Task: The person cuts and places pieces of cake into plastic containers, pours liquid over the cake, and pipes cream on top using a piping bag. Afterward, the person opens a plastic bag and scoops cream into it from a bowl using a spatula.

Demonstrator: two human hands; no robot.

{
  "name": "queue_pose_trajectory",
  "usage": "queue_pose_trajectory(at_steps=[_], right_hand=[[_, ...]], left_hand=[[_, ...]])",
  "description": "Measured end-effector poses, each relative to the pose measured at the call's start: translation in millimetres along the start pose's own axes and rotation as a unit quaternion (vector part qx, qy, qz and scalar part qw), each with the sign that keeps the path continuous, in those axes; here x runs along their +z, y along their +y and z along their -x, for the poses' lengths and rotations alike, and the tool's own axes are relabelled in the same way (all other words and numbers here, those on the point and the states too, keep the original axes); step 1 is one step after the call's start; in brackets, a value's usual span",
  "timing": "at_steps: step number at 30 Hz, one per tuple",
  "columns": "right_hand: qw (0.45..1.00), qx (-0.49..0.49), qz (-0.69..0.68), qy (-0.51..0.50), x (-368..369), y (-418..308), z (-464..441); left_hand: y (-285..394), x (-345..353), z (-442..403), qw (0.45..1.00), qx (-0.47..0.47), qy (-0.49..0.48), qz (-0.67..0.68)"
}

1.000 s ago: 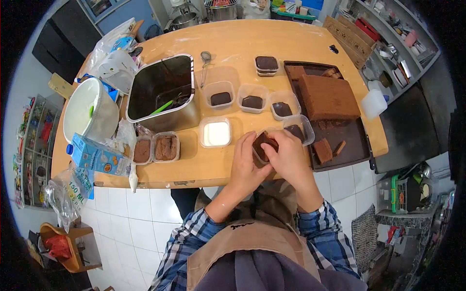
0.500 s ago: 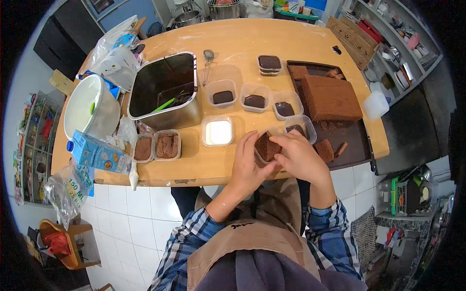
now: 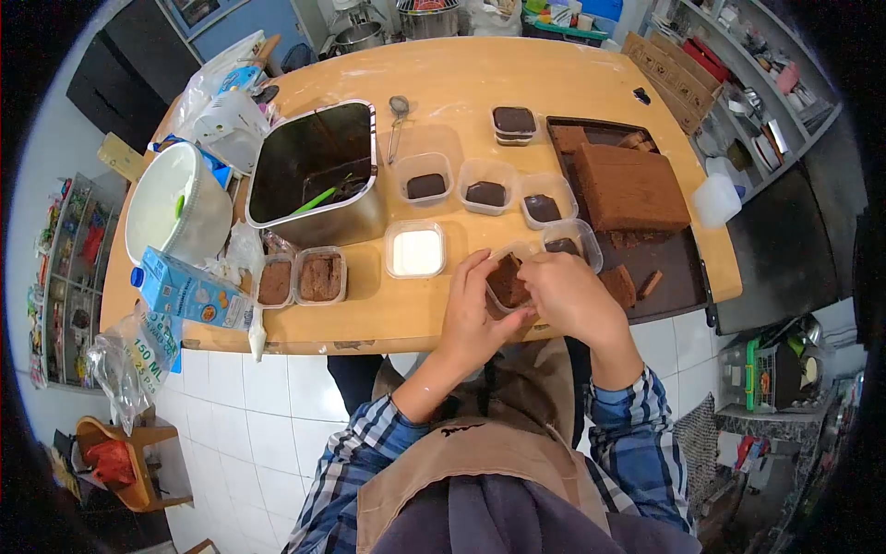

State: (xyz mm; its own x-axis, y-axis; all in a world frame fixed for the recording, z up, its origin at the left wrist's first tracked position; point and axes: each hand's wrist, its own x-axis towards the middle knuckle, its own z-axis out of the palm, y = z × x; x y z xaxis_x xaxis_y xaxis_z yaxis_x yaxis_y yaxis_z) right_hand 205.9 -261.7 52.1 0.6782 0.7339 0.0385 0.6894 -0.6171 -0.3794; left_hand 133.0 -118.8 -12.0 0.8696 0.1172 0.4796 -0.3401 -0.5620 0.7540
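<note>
From here I can make out "150 ML" in green on the clear plastic bag (image 3: 123,392), lower left of the frame, with "25 P" beneath. Print on the blue carton (image 3: 196,289) above it and the cardboard (image 3: 666,83), upper right, is too small to read.

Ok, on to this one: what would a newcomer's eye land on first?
Probably the big brown cake block on the dark tray at the table's right. The deep metal pan, smeared dark inside, stands out left of centre. Near the front edge, the left hand steadies a small clear tub while the right hand reaches to the brown cake piece inside.
</note>
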Motion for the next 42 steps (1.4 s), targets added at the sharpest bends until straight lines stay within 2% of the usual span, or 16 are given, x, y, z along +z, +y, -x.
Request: queue_pose_trajectory(at_steps=[5, 10, 22, 42], right_hand=[[0.996, -0.066, 0.042, 0.050, 1.4, 0.7, 2.7], [0.994, -0.081, 0.008, 0.076, 2.1, 4.9, 5.6], [0.992, -0.089, -0.028, 0.083, 7.0, 11.6, 11.5], [0.991, -0.078, 0.033, 0.104, 13.3, 10.8, 12.4]], left_hand=[[3.1, 0.2, 0.2, 1.000, -0.011, 0.005, 0.005], [5.5, -4.6, 0.1, 0.998, 0.053, 0.002, -0.044], [5.3, -2.1, 2.0, 0.994, 0.066, 0.000, -0.091], [4.6, -2.6, -0.8, 0.993, 0.072, -0.008, -0.098]])
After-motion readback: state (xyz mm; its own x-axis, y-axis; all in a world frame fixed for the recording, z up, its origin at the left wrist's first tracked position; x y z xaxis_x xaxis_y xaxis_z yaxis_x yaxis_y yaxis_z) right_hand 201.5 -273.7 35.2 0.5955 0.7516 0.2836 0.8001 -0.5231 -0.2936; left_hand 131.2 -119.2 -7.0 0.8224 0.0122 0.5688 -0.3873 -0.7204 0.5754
